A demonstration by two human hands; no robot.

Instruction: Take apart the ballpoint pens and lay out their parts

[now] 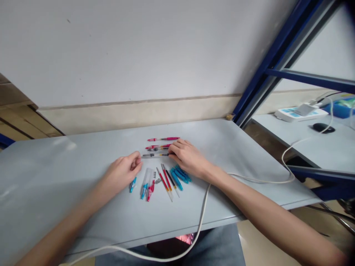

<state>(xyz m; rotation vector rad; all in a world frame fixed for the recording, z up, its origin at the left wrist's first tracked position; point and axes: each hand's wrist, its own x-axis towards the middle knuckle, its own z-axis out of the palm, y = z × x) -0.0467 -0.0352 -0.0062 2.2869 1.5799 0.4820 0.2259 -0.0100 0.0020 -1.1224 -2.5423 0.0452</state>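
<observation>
My left hand and my right hand rest on a grey table, both with fingers curled in a pinch at the two ends of a clear pen with black parts lying flat. Beyond it lie two red pens, one just under my right fingertips. Nearer me sits a spread of loose pen parts: blue caps, red and black refills, clear barrels with blue and red tips, and a small blue piece by my left hand.
A white cable runs across the table's right side and off the front edge. A blue metal frame rises at the right. A second table carries a white device, a black mouse and a blue item. The wall stands close behind.
</observation>
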